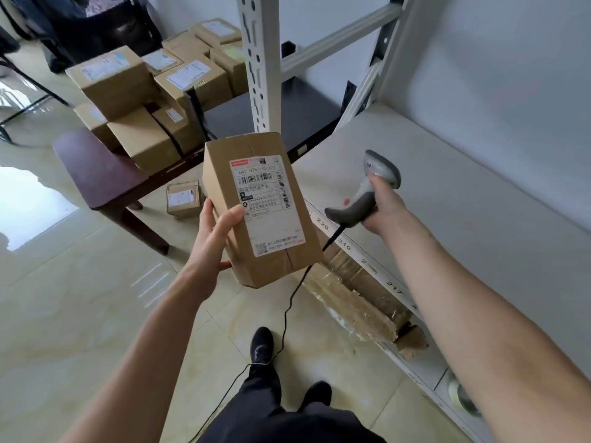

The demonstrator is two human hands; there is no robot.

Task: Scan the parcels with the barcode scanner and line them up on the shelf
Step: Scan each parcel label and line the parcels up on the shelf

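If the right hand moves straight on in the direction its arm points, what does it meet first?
Probably the parcel held by the left hand. The right hand, gripping the scanner, points up-left towards it, though depth is unclear.

Bright, even daylight from the left; strong white glare on glossy floor tiles [28, 199] at left edge. Shadows soft. Wide-angle bend: shelf upright [256, 59] leans, forearms stretch at bottom corners. Slight softness overall; label [265, 203] fine print blurred.
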